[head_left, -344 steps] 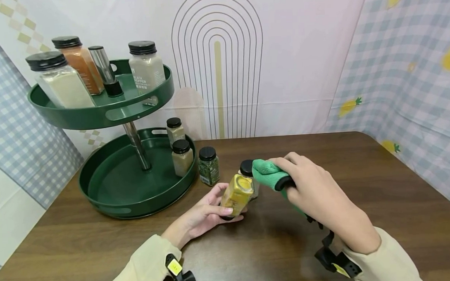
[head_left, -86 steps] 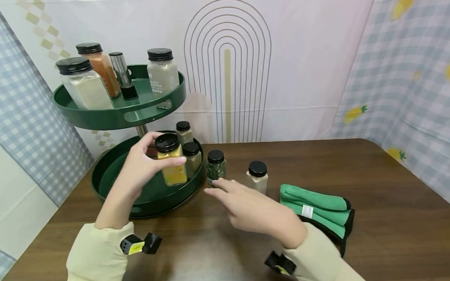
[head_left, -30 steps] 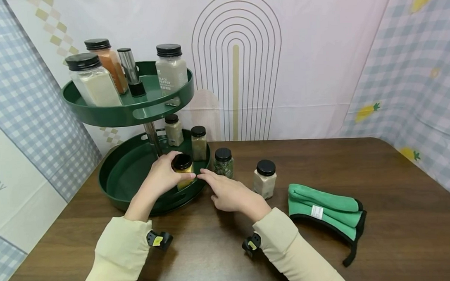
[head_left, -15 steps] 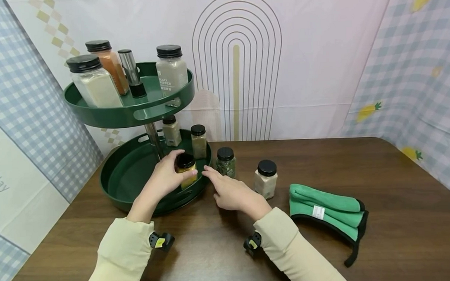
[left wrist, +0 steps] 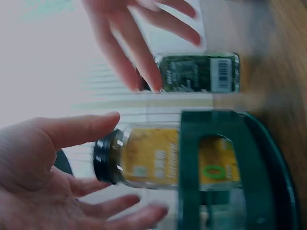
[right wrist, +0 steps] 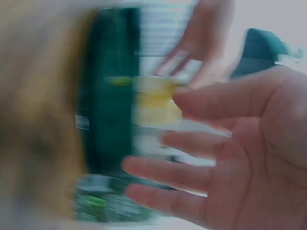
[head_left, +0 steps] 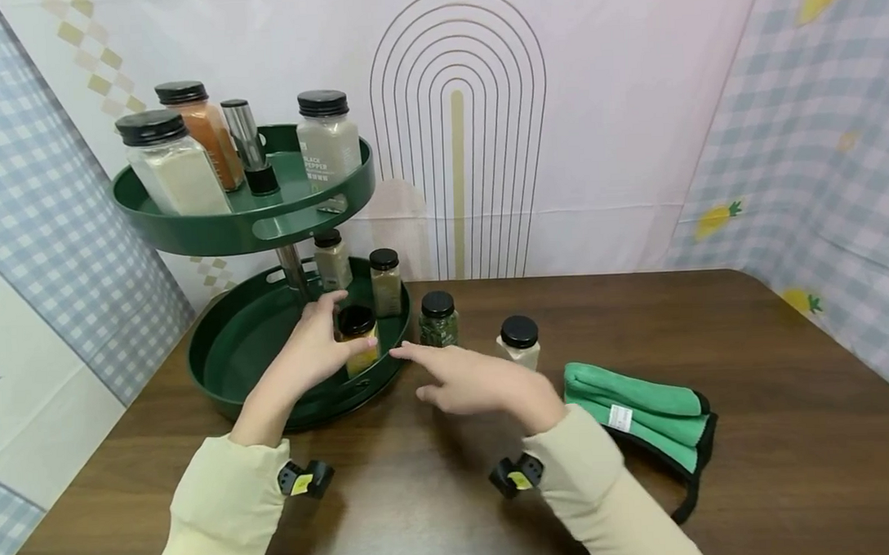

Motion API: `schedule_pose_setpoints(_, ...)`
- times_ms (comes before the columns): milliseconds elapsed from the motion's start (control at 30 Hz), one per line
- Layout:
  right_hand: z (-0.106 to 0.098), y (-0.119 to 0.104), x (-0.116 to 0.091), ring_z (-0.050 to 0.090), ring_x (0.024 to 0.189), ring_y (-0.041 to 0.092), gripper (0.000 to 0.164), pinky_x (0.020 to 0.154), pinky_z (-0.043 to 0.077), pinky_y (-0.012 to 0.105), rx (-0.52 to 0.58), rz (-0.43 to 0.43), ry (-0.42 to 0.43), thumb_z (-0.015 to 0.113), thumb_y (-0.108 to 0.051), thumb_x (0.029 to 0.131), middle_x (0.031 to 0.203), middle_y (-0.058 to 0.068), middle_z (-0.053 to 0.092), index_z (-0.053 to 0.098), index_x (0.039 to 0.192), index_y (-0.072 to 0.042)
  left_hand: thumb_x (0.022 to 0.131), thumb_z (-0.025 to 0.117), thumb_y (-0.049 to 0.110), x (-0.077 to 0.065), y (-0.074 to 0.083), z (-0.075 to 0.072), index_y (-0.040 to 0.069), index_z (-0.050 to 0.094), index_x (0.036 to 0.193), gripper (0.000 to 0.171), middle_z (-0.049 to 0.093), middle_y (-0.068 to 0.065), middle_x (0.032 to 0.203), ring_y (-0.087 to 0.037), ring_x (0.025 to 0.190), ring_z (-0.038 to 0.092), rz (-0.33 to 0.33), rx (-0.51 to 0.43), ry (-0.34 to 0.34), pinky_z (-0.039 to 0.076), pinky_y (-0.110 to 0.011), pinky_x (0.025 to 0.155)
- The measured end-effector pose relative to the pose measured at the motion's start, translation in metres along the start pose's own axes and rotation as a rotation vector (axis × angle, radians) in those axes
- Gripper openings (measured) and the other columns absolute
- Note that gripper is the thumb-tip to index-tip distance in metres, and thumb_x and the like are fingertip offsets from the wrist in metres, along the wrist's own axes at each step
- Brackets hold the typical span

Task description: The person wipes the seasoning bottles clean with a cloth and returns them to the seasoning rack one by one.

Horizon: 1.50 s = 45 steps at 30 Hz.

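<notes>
- The yellow spice jar [head_left: 359, 346] is seen standing upright in the lower tray [head_left: 234, 362] of the green two-tier rack, close behind the front rim.
- The left hand [head_left: 311, 351] is placed at the jar's left side; in the left wrist view its fingers [left wrist: 72, 129] are loosely spread around the black lid, and a firm grip cannot be made out.
- The right hand [head_left: 477, 382] is held flat above the table [head_left: 749, 365], just right of the tray rim, fingers straight and slightly apart, nothing held. Its index tip is directed toward the jar; contact cannot be told.
- The right wrist view is blurred; only spread fingers [right wrist: 211, 105] and the yellow jar beyond are recognised.
- A green-herb jar [head_left: 438, 319] and a pale-powder jar [head_left: 519, 342] are noted on the table, just behind the right hand.
- A folded green cloth [head_left: 640, 413] is lying right of the right forearm.
- Two small jars [head_left: 384, 281] are recorded at the back of the lower tray; larger bottles are standing on the upper tray [head_left: 193, 229].
- The surface is dark wood; printed fabric backdrops are hung behind and at both sides.
</notes>
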State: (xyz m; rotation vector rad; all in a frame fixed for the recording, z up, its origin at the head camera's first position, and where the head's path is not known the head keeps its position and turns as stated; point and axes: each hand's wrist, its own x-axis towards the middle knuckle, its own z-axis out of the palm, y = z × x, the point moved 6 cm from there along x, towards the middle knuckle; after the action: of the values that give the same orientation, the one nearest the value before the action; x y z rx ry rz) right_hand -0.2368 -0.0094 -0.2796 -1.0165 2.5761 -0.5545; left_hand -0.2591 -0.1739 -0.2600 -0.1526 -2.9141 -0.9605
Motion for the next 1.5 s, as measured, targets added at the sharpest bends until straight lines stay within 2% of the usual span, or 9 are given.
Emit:
schedule_pose_setpoints(133, -0.030, -0.007, -0.045, 0.058, 0.105, 0.013, 0.044, 0.092, 0.046, 0.036, 0.002, -0.089, 0.059, 0.048, -0.018, 0.097, 0.128, 0.004, 0.056, 0.039, 0.140, -0.018, 0.087, 0.065, 0.024, -0.010, 0.021, -0.010, 0.006, 0.029, 0.142, 0.069, 0.027, -0.024, 0.142, -0.040, 0.129, 0.031, 0.085, -0.043, 0.196, 0.030, -0.055, 0.103)
schedule_pose_setpoints(233, -0.046, 0.003, -0.079, 0.059, 0.103, 0.012, 0.040, 0.089, 0.048, 0.037, -0.022, -0.113, 0.103, 0.049, -0.018, 0.097, 0.122, 0.001, 0.060, 0.044, 0.136, -0.013, 0.085, 0.067, 0.015, -0.020, 0.045, -0.013, 0.007, 0.043, 0.133, 0.055, 0.040, -0.016, 0.135, -0.033, 0.125, 0.036, 0.235, -0.115, 0.343, 0.032, -0.049, 0.103)
schedule_pose_setpoints(300, -0.052, 0.018, -0.098, 0.059, 0.105, 0.015, 0.040, 0.089, 0.047, 0.040, -0.067, -0.066, 0.129, 0.052, -0.021, 0.095, 0.124, 0.001, 0.058, 0.045, 0.134, -0.013, 0.084, 0.068, 0.013, -0.025, 0.060, -0.009, 0.008, 0.050, 0.126, 0.046, 0.047, -0.011, 0.129, -0.028, 0.120, 0.043, 0.315, -0.157, 0.363, 0.035, -0.045, 0.101)
schedule_pose_setpoints(433, -0.051, 0.062, -0.126, 0.046, 0.121, 0.033, 0.057, 0.093, 0.041, 0.050, -0.143, 0.132, 0.119, 0.063, -0.030, 0.089, 0.136, 0.011, 0.047, 0.041, 0.138, -0.011, 0.084, 0.067, 0.012, -0.023, 0.080, 0.015, 0.007, 0.054, 0.119, 0.038, 0.056, -0.008, 0.120, -0.024, 0.112, 0.052, 0.357, -0.249, 0.215, 0.043, -0.037, 0.098)
schedule_pose_setpoints(600, -0.031, 0.113, -0.139, 0.029, 0.127, 0.049, 0.093, 0.090, 0.037, 0.060, -0.161, 0.399, 0.001, 0.075, -0.042, 0.075, 0.143, 0.023, 0.032, 0.026, 0.145, -0.005, 0.083, 0.069, 0.015, -0.008, 0.082, 0.065, 0.008, 0.049, 0.125, 0.046, 0.055, -0.012, 0.126, -0.028, 0.116, 0.053, 0.243, -0.339, -0.106, 0.043, -0.039, 0.099)
schedule_pose_setpoints(800, -0.014, 0.128, -0.131, 0.035, 0.119, 0.048, 0.102, 0.088, 0.037, 0.059, -0.253, 0.451, -0.066, 0.080, -0.045, 0.067, 0.133, 0.024, 0.036, 0.027, 0.141, 0.000, 0.081, 0.071, 0.028, 0.004, 0.075, 0.122, 0.009, 0.034, 0.140, 0.072, 0.041, -0.018, 0.141, -0.032, 0.128, 0.042, 0.073, -0.381, -0.414, 0.038, -0.045, 0.103)
schedule_pose_setpoints(1167, -0.013, 0.138, -0.120, 0.041, 0.110, 0.043, 0.074, 0.082, 0.037, 0.055, -0.371, 0.432, 0.037, 0.078, -0.021, 0.073, 0.121, 0.022, 0.043, 0.037, 0.131, 0.000, 0.080, 0.072, 0.018, 0.020, 0.082, 0.168, 0.010, 0.034, 0.138, 0.070, 0.050, -0.012, 0.130, -0.028, 0.123, 0.045, 0.025, -0.643, -0.390, 0.038, -0.044, 0.099)
schedule_pose_setpoints(1333, -0.016, 0.142, -0.118, 0.044, 0.107, 0.044, 0.063, 0.081, 0.040, 0.054, -0.381, 0.402, 0.083, 0.072, -0.018, 0.079, 0.120, 0.024, 0.045, 0.040, 0.130, -0.001, 0.082, 0.071, 0.021, 0.025, 0.073, 0.176, 0.011, 0.044, 0.131, 0.057, 0.055, -0.010, 0.125, -0.025, 0.119, 0.049, -0.003, -0.688, -0.350, 0.040, -0.042, 0.099)
schedule_pose_setpoints(1500, -0.018, 0.147, -0.118, 0.048, 0.105, 0.044, 0.058, 0.074, 0.044, 0.051, -0.359, 0.373, 0.131, 0.070, -0.022, 0.082, 0.119, 0.025, 0.048, 0.044, 0.130, -0.002, 0.084, 0.069, 0.023, 0.027, 0.067, 0.181, 0.014, 0.048, 0.129, 0.050, 0.055, -0.008, 0.128, -0.023, 0.122, 0.047, -0.020, -0.758, -0.402, 0.033, -0.044, 0.105)
